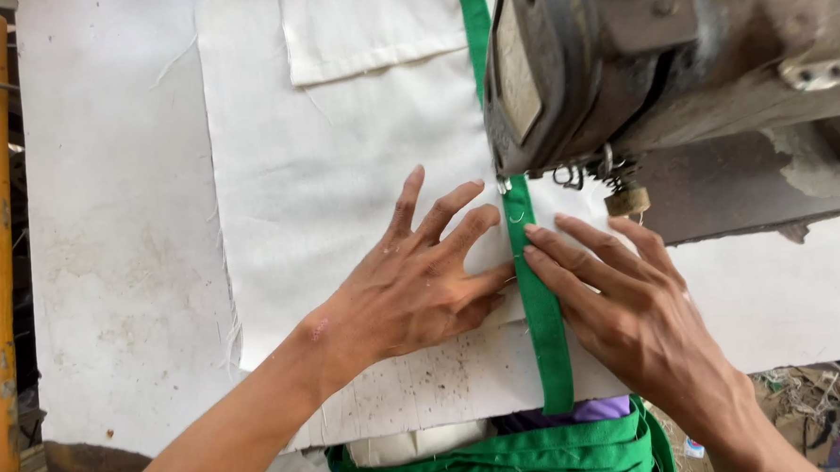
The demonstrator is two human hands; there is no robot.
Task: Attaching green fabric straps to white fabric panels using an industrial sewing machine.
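Here both hands, left hand (413, 288) and right hand (631, 307), press flat, grip open, flanking green strip (541, 306) on white cloth (324, 193).

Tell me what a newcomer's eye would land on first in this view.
The bright green strip stands out first, running down the middle of the white cloth and under the worn grey sewing machine at upper right. The left hand lies spread flat on the cloth just left of the strip, while the right hand presses its fingertips against the strip's right edge. More green fabric bunches at the bottom edge.
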